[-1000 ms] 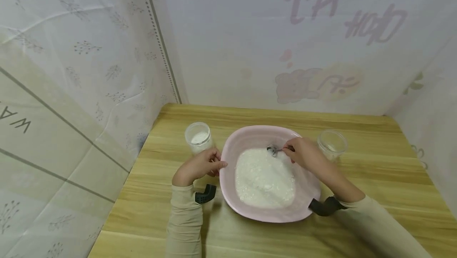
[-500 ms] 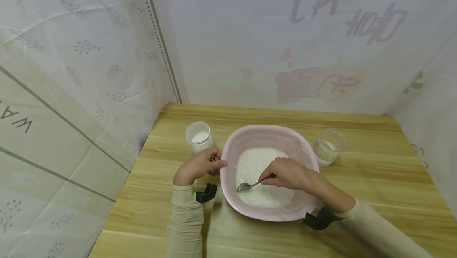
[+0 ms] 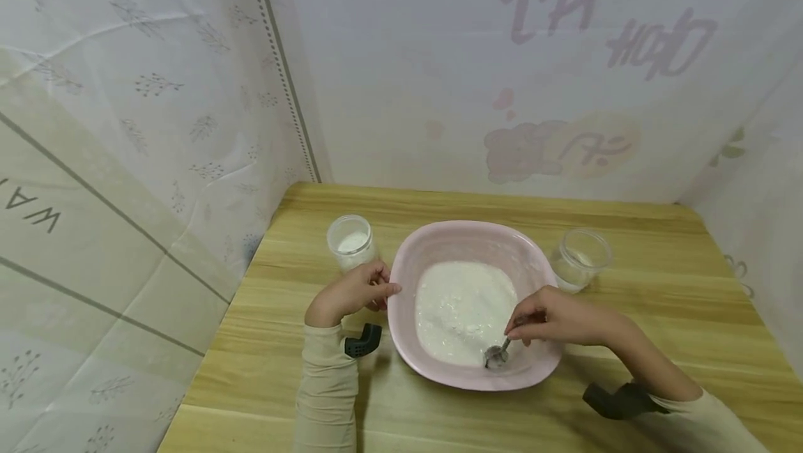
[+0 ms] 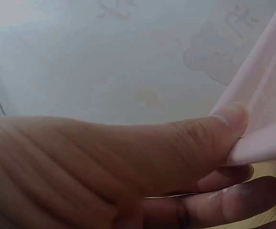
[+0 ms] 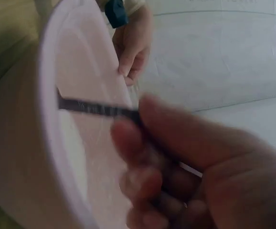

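Observation:
A pink basin holds a wet white mixture. My left hand pinches the basin's left rim, thumb on top and fingers beneath, as the left wrist view shows closely. Over the basin's front right part, my right hand grips a metal spoon by its handle. The spoon's bowl sits at the near right edge of the mixture, with some white stuff on it. In the right wrist view the handle runs between thumb and index finger, and the bowl is hidden behind the basin's rim.
A clear jar with white powder stands behind my left hand. Another clear jar stands right of the basin. The wooden table is bordered by patterned cloth at the back and sides.
My right hand has swept the spoon from the back of the basin to its left side, then across to the front right. My left hand has stayed on the rim.

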`<state>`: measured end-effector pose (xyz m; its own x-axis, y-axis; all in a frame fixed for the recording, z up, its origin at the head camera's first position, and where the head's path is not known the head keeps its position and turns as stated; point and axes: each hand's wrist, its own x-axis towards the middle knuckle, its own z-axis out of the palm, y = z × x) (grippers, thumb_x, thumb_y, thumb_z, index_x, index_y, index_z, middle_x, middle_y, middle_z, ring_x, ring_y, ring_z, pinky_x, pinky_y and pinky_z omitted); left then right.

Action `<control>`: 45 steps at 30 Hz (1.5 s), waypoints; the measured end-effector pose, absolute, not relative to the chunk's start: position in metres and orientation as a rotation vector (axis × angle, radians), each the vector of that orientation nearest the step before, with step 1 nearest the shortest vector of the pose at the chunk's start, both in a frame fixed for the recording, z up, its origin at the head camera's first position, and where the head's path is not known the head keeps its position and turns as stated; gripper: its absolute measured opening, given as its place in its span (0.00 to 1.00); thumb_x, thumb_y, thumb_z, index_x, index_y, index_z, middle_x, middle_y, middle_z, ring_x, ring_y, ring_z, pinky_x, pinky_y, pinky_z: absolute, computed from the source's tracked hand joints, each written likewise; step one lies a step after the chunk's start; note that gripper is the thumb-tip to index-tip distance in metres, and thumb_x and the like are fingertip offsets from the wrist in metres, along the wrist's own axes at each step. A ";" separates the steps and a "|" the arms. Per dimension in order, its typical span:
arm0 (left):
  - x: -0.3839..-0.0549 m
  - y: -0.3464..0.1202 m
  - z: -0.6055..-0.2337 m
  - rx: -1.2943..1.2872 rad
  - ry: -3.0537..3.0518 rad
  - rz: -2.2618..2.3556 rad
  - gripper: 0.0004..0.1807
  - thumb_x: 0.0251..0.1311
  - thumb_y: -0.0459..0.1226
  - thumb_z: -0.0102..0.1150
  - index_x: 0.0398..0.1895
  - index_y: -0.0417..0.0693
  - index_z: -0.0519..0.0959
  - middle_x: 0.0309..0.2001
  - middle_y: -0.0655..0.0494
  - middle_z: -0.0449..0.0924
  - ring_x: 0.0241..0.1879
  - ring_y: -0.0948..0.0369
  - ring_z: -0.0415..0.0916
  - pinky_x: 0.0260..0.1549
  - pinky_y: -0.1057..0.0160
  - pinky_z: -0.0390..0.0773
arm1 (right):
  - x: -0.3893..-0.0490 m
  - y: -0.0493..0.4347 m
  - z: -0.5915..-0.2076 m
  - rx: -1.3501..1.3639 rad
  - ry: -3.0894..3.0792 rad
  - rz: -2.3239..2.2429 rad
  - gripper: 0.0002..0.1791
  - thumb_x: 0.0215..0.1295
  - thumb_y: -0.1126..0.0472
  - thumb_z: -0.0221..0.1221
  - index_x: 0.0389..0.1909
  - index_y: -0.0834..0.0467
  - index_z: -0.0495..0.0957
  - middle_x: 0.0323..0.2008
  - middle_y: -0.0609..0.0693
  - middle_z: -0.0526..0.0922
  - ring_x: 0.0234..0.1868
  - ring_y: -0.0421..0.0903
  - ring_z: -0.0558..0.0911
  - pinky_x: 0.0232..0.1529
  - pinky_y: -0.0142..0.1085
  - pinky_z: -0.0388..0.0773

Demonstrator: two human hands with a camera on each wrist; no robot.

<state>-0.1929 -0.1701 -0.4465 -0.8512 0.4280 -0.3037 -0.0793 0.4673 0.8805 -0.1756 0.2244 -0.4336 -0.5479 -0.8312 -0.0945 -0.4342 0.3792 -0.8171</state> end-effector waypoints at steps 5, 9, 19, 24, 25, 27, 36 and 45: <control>-0.192 -0.171 -0.446 0.285 2.233 1.358 0.11 0.73 0.40 0.61 0.40 0.39 0.75 0.34 0.52 0.82 0.35 0.51 0.84 0.42 0.44 0.87 | -0.174 0.238 -0.432 -0.931 2.423 -0.960 0.10 0.77 0.56 0.59 0.38 0.53 0.87 0.32 0.46 0.88 0.29 0.31 0.80 0.29 0.29 0.78; -0.193 -0.172 -0.447 0.289 2.231 1.358 0.11 0.73 0.40 0.61 0.40 0.39 0.75 0.34 0.52 0.82 0.35 0.50 0.84 0.41 0.43 0.87 | -0.177 0.238 -0.431 -0.789 2.648 -0.841 0.08 0.75 0.58 0.62 0.39 0.55 0.87 0.31 0.43 0.88 0.28 0.30 0.75 0.28 0.28 0.74; -0.194 -0.170 -0.449 0.323 2.237 1.349 0.12 0.73 0.41 0.62 0.41 0.39 0.76 0.34 0.51 0.82 0.34 0.55 0.83 0.40 0.46 0.87 | -0.207 0.219 -0.429 -0.626 2.742 -0.804 0.11 0.77 0.60 0.59 0.39 0.59 0.88 0.26 0.46 0.88 0.29 0.42 0.86 0.27 0.31 0.76; -0.195 -0.170 -0.447 0.319 2.245 1.342 0.12 0.73 0.41 0.61 0.41 0.39 0.77 0.34 0.51 0.83 0.33 0.57 0.82 0.40 0.48 0.88 | -0.223 0.205 -0.432 -0.613 2.699 -0.848 0.13 0.78 0.60 0.58 0.49 0.63 0.88 0.33 0.51 0.91 0.35 0.48 0.90 0.31 0.34 0.83; -0.195 -0.170 -0.447 0.317 2.246 1.342 0.12 0.73 0.41 0.61 0.40 0.39 0.76 0.34 0.51 0.82 0.33 0.57 0.82 0.40 0.49 0.88 | -0.225 0.201 -0.434 -0.622 2.671 -0.877 0.14 0.78 0.61 0.58 0.52 0.65 0.86 0.35 0.54 0.92 0.37 0.50 0.90 0.34 0.34 0.85; -0.195 -0.170 -0.446 0.316 2.242 1.346 0.12 0.73 0.40 0.61 0.40 0.39 0.76 0.34 0.51 0.82 0.33 0.56 0.82 0.39 0.49 0.88 | -0.229 0.194 -0.438 -0.656 2.608 -0.938 0.15 0.77 0.63 0.58 0.55 0.67 0.85 0.39 0.58 0.92 0.40 0.53 0.91 0.37 0.36 0.87; -0.196 -0.169 -0.447 0.317 2.229 1.346 0.12 0.74 0.40 0.61 0.41 0.38 0.77 0.34 0.50 0.83 0.34 0.54 0.83 0.41 0.46 0.88 | -0.211 0.166 -0.443 -0.979 2.392 -0.915 0.13 0.78 0.59 0.58 0.51 0.61 0.88 0.36 0.52 0.91 0.34 0.38 0.87 0.36 0.29 0.81; -0.197 -0.171 -0.448 0.304 2.235 1.341 0.11 0.73 0.40 0.61 0.40 0.39 0.77 0.34 0.52 0.82 0.33 0.57 0.82 0.40 0.48 0.88 | -0.181 0.188 -0.431 -0.845 2.243 -0.956 0.12 0.77 0.57 0.60 0.44 0.59 0.89 0.25 0.46 0.85 0.25 0.41 0.85 0.28 0.31 0.83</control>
